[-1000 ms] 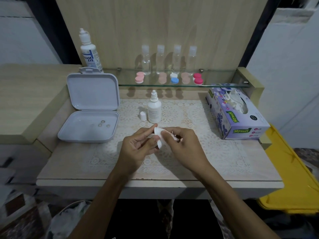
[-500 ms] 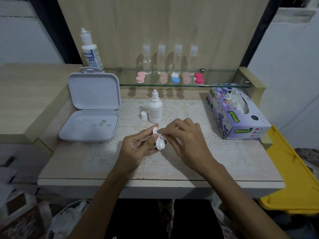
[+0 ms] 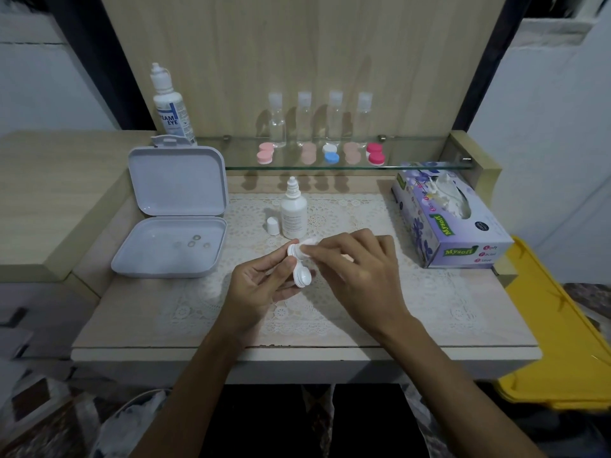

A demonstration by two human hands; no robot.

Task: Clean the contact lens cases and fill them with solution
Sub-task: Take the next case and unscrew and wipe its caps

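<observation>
1. Task judged at an early stage: one white contact lens case held above the lace-covered desk, gripped in the left hand with fingers curled round it, caps off and threads showing.
2. Right hand pinching a scrap of white tissue against the case's far well, apparently wiping; cleaning under way, filling not yet begun.
3. Left to do, as a judgement: five more cases capped on the glass shelf, untouched; whether any is already clean cannot be told.
4. Ready for filling: small solution bottle uncapped just behind the hands, cap beside it.
5. Tissue box at right: "Mysoft" in green, smaller print blurred.
6. Tall bottle at back left: "EAM EYE" readable, first letters hidden.
7. Small bottle's label too fine to read.
</observation>
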